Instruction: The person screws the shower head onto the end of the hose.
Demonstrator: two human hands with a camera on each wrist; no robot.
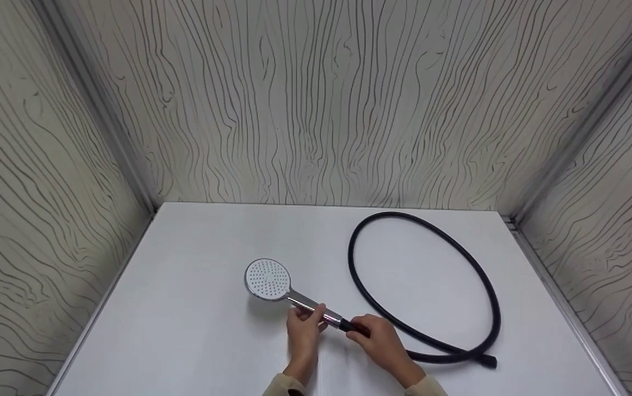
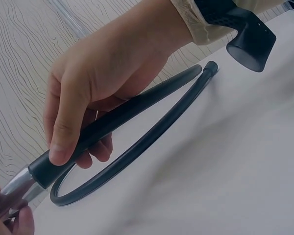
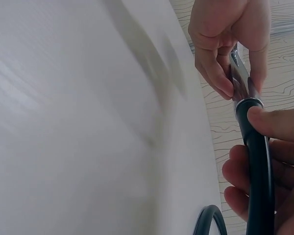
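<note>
A chrome hand shower with a white round spray face points to the left, face up, just above the table. My left hand pinches its silver handle between thumb and fingers. The black end of a shower hose meets the bottom of the handle. My right hand grips the hose close to that joint, thumb on top and fingers beneath. Whether the threads are engaged inside the joint is hidden.
The rest of the black hose loops over the right side of the white table, its free end lying near the front right. Wood-grain patterned panels enclose the table at the back and on both sides.
</note>
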